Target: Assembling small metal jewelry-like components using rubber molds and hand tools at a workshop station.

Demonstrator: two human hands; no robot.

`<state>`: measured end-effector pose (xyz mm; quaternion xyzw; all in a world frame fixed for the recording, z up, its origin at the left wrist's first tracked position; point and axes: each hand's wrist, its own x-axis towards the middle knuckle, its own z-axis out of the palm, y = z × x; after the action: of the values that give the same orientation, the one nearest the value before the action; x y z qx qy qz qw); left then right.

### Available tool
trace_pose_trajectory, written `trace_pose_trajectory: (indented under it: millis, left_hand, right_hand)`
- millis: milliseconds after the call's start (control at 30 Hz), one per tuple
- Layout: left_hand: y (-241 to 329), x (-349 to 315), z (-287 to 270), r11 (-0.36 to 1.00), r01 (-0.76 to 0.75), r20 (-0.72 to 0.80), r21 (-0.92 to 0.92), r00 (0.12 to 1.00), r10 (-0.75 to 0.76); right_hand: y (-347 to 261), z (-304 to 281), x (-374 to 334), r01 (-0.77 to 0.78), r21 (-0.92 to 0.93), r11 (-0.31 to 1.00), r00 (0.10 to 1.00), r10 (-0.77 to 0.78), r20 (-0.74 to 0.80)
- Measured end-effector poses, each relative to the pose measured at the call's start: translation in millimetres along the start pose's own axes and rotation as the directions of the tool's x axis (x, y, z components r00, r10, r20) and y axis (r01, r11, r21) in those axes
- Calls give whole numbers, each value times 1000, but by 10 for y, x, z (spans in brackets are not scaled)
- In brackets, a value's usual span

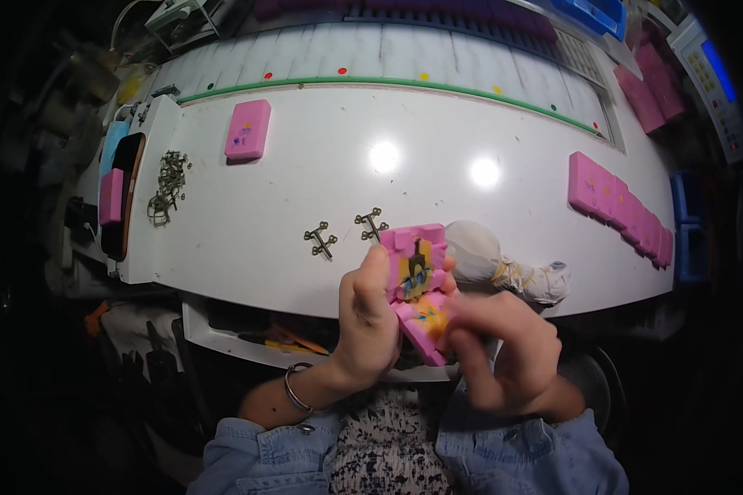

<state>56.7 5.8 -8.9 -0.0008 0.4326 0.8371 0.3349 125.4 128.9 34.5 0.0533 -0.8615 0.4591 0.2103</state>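
Over the table's front edge, my left hand [366, 318] grips a pink rubber-like mould [392, 268], folded open into two parts. Its upper part holds a dark figure-like shape in a yellow and blue-stained hollow; the lower part [425, 330] has a yellow-stained hollow and hangs tilted. My right hand [512, 342] is curled, with its fingertips pinching at the lower part's right side; the exact contact is partly hidden. Just beyond the mould lie two dark, branched metal-looking pieces, one apart on the left [321, 240] and another [371, 224] beside the mould's upper edge.
A closed pink block [248, 130] stands at back left, near a pile of small brass-coloured pieces [169, 186]. More pink blocks [615, 202] line the right side. A white cloth-wrapped bundle [475, 245] lies beyond my right hand. A green strip [371, 81] crosses the back.
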Motion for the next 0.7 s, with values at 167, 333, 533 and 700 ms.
trace_pose_trajectory:
  millis: [167,333,533,700]
  left_hand:
    - [53,-85,33,877,-269,81,398,963,259]
    - [53,-78,41,755,-238,13,611,956,292]
    - [63,-66,61,821,-230,-42,522,955,294]
    - [86,-41,31,788,-269,-17,554,943,334]
  right_hand:
    - [31,91,129,-149,65,987,988,150,-19]
    - [93,141,128,-197,91,976,980,198,3]
    - [101,191,111,-217,177,960,974,226,-27]
    - [142,268,103,-119,85,989,989,125,-75]
